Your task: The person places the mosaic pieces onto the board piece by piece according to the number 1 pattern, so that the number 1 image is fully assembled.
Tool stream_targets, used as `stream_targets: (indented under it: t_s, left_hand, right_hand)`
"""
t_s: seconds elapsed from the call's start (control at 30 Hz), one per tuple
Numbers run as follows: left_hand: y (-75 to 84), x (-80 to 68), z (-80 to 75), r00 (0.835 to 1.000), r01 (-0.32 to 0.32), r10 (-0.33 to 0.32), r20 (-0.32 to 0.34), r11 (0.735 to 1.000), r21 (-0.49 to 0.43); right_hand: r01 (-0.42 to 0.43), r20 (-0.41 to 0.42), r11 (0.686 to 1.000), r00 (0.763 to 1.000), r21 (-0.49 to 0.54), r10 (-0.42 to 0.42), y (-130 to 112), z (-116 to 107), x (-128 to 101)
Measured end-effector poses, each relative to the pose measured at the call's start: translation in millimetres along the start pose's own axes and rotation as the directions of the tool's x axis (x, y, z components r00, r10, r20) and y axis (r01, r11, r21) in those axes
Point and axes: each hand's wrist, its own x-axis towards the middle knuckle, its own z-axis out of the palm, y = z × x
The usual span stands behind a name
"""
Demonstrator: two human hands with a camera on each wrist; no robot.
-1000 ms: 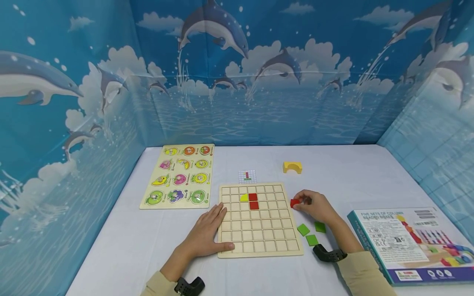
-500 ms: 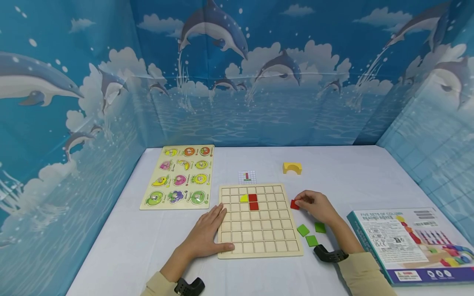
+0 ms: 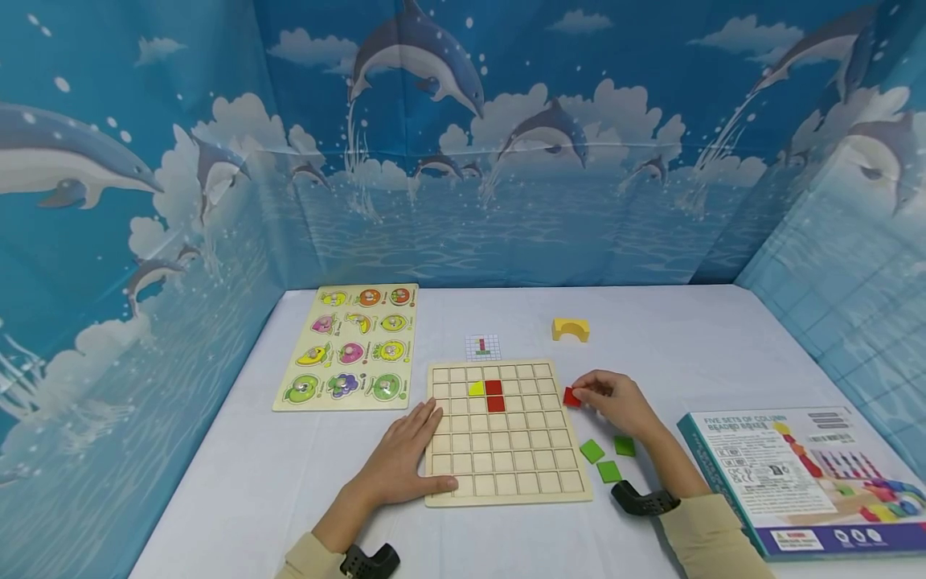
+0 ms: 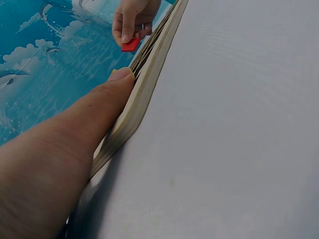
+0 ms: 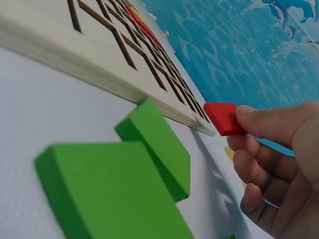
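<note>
A square wooden grid board (image 3: 506, 462) lies in the middle of the table. Two red tiles (image 3: 495, 404) sit in its cells, one below the other, with a yellow piece (image 3: 477, 388) left of the upper one. My left hand (image 3: 401, 452) rests on the board's left edge, fingers straight and thumb over the lower left corner. Just off the board's right side, my right hand (image 3: 613, 402) pinches a red square tile (image 5: 222, 118) between thumb and forefinger, above the table in the right wrist view. Several green tiles (image 3: 609, 471) lie on the cloth below that hand.
Behind the board lies a small pattern card (image 3: 482, 347). A yellow arch block (image 3: 571, 329) stands at the back right. The fruit puzzle board (image 3: 365, 338) is at the left, and a large box (image 3: 810, 482) lies at the right edge.
My right hand has shifted the red tile slightly left, towards the board, after turning it a little in the fingers. The left hand has stayed put on the board.
</note>
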Motion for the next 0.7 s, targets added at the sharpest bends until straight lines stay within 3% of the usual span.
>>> stream_targets:
  t_s: [0.7]
  left_hand:
    - [-0.7,0.4,0.9,1.0,0.003,-0.003,0.007,1.0,-0.003]
  right_hand:
    - [0.054,0.067,0.996,0.996,0.077,-0.059,-22.0,10.9,-0.9]
